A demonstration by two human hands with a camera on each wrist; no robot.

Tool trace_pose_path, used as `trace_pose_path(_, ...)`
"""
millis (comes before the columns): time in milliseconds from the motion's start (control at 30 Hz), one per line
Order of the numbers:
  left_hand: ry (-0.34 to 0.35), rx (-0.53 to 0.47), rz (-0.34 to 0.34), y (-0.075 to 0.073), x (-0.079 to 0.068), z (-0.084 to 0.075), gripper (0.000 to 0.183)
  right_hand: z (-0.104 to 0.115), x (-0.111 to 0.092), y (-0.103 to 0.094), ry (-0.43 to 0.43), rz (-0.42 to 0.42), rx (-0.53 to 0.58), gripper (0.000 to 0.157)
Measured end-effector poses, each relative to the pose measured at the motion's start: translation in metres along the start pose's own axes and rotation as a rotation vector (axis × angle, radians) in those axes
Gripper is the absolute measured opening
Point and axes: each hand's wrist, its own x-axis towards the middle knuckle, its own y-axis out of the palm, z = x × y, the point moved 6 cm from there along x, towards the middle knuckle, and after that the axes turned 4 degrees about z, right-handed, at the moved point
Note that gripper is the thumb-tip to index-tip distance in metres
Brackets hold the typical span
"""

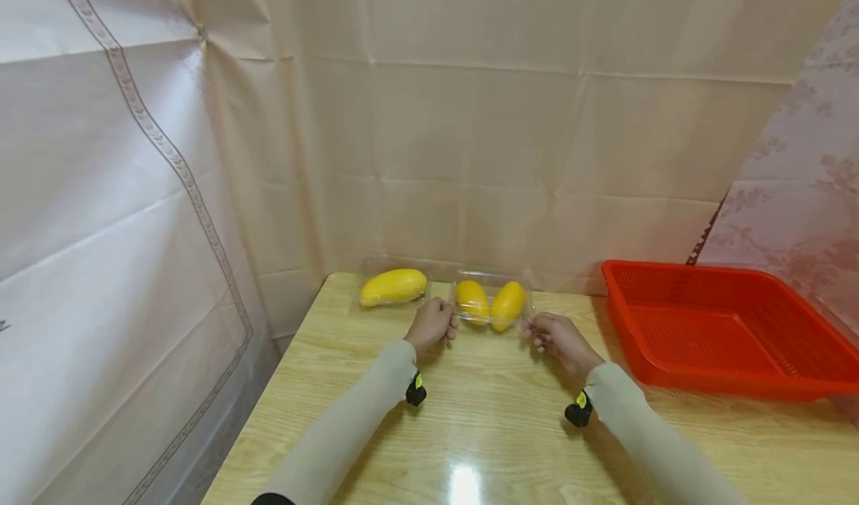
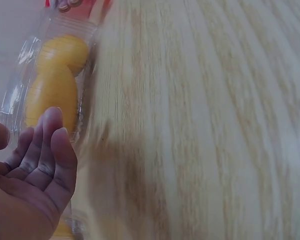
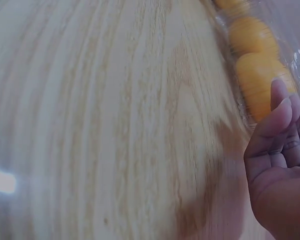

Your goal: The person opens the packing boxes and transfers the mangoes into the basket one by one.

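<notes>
Two yellow-orange mangoes point(image 1: 508, 300) lie side by side in a clear plastic container point(image 1: 493, 275) near the table's back edge. At its left end is my left hand point(image 1: 432, 324); in the left wrist view the fingers point(image 2: 46, 150) reach up to that end, fairly straight, thumb apart. Opposite, my right hand point(image 1: 558, 341) is at the right end. Its fingers point(image 3: 282, 130) show extended against the container's end in the right wrist view. Whether the fingertips press on the plastic or only lie close is hard to tell.
Left of my left hand, a longer yellow fruit point(image 1: 394, 287) lies in another clear container point(image 1: 362, 268). A red plastic basket point(image 1: 671, 367) stands on the right of the wooden table point(image 1: 496, 415). Cloth curtains point(image 1: 463, 132) hang behind and to the left.
</notes>
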Motion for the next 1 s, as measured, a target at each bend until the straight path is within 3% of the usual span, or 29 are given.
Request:
trace_pose_path(667,0.056,0.063,0.092,0.000,-0.022,-0.003,0.029,0.001,-0.024,0.002,-0.047,0.035,-0.038,0.031)
trace_pose_path(1000,0.051,0.030,0.140,0.003,-0.038,-0.002,0.031,-0.003,-0.041,0.002,-0.050,0.050,-0.029,0.032)
